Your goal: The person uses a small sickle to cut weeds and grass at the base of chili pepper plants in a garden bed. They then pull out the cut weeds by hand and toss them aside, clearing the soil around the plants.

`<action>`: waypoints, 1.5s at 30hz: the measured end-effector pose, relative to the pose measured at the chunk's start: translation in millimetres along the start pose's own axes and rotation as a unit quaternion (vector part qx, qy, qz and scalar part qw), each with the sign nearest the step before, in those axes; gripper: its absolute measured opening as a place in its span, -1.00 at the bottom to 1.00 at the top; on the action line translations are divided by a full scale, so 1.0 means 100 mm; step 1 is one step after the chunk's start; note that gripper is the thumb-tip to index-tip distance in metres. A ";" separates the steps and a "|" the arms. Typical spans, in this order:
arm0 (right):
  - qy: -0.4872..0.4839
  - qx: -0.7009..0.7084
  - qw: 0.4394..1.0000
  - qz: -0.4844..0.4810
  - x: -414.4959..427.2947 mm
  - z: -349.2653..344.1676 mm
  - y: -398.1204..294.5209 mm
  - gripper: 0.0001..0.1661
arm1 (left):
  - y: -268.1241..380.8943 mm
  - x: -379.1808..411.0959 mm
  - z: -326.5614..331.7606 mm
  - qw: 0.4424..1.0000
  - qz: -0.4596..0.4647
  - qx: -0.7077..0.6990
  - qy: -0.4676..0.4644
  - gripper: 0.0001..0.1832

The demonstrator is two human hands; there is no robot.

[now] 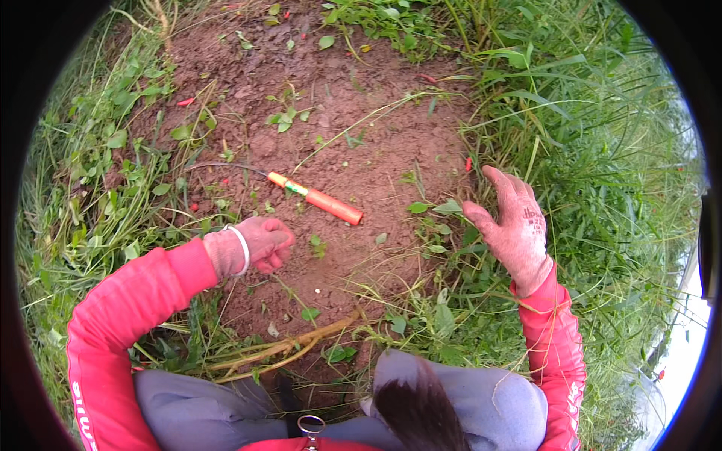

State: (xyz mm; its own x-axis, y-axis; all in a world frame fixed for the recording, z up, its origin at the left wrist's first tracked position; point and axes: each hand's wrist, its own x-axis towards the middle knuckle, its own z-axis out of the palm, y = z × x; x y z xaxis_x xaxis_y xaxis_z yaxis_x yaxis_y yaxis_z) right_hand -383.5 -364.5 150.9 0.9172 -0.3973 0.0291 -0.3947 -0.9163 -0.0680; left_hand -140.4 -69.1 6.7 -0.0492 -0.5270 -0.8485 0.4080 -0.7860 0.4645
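My left hand (271, 243), in a pinkish glove with a white band at the wrist, hovers with curled fingers over the soil; whether it holds a small weed cannot be told. A sickle (335, 207) with an orange handle and a thin curved dark blade lies on the reddish-brown soil (316, 129), above and right of that hand. Its blade points to the left. At the right, my right hand (502, 220), in a soil-stained glove, is spread beside the grass with nothing in it. Small green weeds (285, 118) grow in the soil.
Dense grass (586, 169) borders the soil on the right, and leafy weeds (96, 225) on the left. A cut yellowish stem (293, 341) lies in front of my knees. Several red chili peppers (185, 102) are scattered about. A pale sheet-like surface (677, 361) shows at the far right.
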 end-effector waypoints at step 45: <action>-0.257 0.904 0.219 0.261 -0.30 0.89 -0.83 -0.57 | 0.30 -0.03 -1.17 0.485 0.239 0.690 0.481 -0.25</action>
State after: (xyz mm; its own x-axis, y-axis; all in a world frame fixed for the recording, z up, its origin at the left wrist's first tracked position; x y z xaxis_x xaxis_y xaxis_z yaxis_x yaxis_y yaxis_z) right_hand -373.1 -272.4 67.3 0.8411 0.0607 -0.5375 -0.2125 0.9509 -0.2251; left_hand -21.5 -53.0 -6.9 0.4692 -0.8828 0.0228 -0.8684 -0.4659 -0.1699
